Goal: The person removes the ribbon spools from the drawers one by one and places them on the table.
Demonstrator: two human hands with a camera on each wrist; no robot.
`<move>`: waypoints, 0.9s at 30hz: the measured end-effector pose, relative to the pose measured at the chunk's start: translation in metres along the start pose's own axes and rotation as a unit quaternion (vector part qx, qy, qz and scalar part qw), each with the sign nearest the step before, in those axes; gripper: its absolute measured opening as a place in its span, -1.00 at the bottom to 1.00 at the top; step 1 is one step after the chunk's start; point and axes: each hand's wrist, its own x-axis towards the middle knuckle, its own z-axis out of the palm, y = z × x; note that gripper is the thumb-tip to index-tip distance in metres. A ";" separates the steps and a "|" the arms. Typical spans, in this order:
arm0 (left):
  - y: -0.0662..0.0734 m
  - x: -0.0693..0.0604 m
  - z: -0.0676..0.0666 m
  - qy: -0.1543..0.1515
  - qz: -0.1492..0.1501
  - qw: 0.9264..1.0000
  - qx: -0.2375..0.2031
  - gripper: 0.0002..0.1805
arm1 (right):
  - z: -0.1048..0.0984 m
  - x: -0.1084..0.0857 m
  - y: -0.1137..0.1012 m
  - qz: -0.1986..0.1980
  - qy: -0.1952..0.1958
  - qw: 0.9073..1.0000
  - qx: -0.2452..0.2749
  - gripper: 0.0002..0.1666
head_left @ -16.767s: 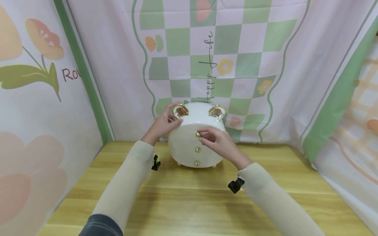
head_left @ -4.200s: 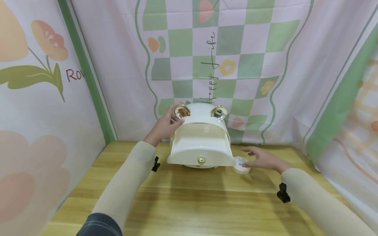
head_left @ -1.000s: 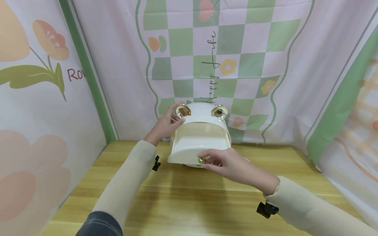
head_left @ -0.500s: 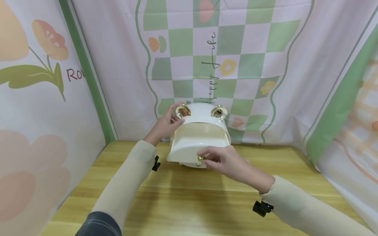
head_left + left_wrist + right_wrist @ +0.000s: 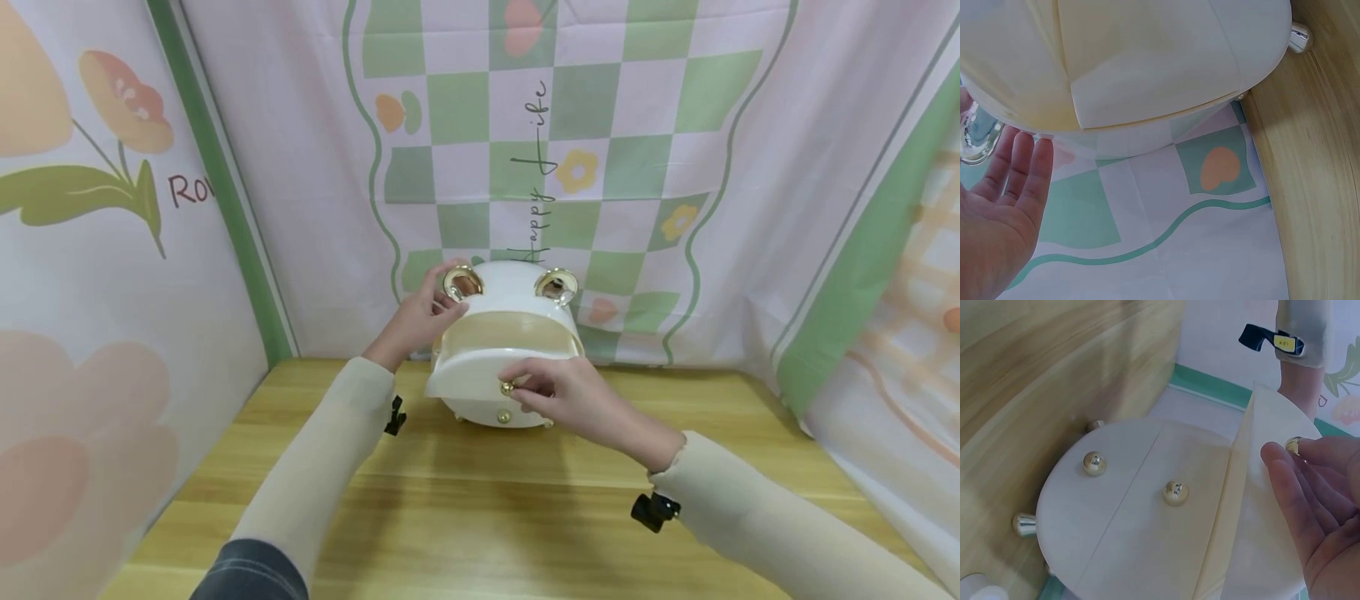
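A white rounded drawer box [image 5: 517, 283] with gold ears and small gold feet stands on the table. Its top drawer [image 5: 468, 371] is partly pulled out. At that drawer's front, my right hand [image 5: 573, 396] pinches the gold knob [image 5: 1294, 447] between thumb and fingers. The two lower drawers, with a gold knob [image 5: 1175, 493] and another knob [image 5: 1094, 464], are flush in the right wrist view. My left hand [image 5: 420, 312] rests on the box beside the left gold ear [image 5: 462, 284]; its fairly straight fingers [image 5: 1035, 169] touch the side. The drawer's contents are not visible.
A small white round object [image 5: 984, 590] shows at the lower left corner of the right wrist view, on the wooden table [image 5: 480, 517]. A checked curtain [image 5: 525, 150] hangs close behind the box, with printed cloth on both sides.
Over the last second the top drawer has slid inward, with my right hand moving away from me on its knob. Earlier that hand was at the small white round object. My left hand stays put.
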 end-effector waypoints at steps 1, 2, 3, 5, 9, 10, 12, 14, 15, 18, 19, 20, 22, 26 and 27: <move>0.000 0.000 0.000 0.000 0.000 1.000 0.000 -0.23 | 0.000 0.001 0.001 0.002 0.001 1.000 -0.002 -0.74; 0.000 0.000 0.000 0.001 0.001 1.000 0.000 -0.23 | -0.001 0.002 0.002 0.003 0.002 1.000 -0.005 -0.74; 0.001 0.000 0.000 0.001 0.000 1.000 0.000 -0.23 | -0.001 0.004 0.003 0.005 0.003 1.000 -0.009 -0.74; 0.001 0.000 0.001 0.001 -0.001 1.000 -0.002 -0.23 | -0.002 0.006 0.006 0.010 0.003 1.000 -0.013 -0.74; 0.003 -0.001 0.001 0.002 -0.002 1.000 0.001 -0.22 | -0.003 0.012 0.011 0.018 0.000 1.000 -0.016 -0.74; 0.003 -0.001 0.001 0.002 -0.002 1.000 0.001 -0.22 | -0.003 0.013 0.012 0.019 -0.001 1.000 -0.015 -0.74; 0.003 -0.001 0.000 0.001 -0.003 1.000 0.002 -0.22 | -0.003 0.016 0.014 0.021 -0.002 1.000 -0.013 -0.74; 0.003 -0.001 0.000 0.000 -0.004 1.000 -0.001 -0.22 | -0.003 0.019 0.016 0.025 -0.003 1.000 -0.007 -0.74; 0.004 -0.001 0.000 0.000 -0.004 1.000 -0.002 -0.22 | -0.003 0.021 0.018 0.025 -0.002 1.000 -0.005 -0.74; 0.004 -0.002 -0.001 -0.002 -0.005 1.000 -0.005 -0.21 | -0.003 0.024 0.021 0.029 -0.001 1.000 -0.002 -0.74; 0.004 -0.002 -0.001 -0.002 -0.006 1.000 -0.005 -0.21 | -0.003 0.025 0.023 0.031 0.000 1.000 -0.002 -0.74; 0.004 -0.002 -0.001 -0.002 -0.006 1.000 -0.002 -0.21 | -0.003 0.026 0.024 0.030 0.002 1.000 -0.005 -0.74; 0.004 -0.002 -0.001 -0.001 -0.007 1.000 0.003 -0.21 | -0.003 0.028 0.026 0.032 0.007 0.999 -0.013 -0.74; 0.003 -0.001 -0.001 -0.001 -0.004 1.000 0.005 -0.21 | -0.002 0.031 0.030 0.040 0.020 0.999 -0.024 -0.74; 0.003 -0.001 -0.001 -0.001 -0.003 1.000 0.003 -0.21 | -0.002 0.032 0.031 0.043 0.023 0.999 -0.024 -0.74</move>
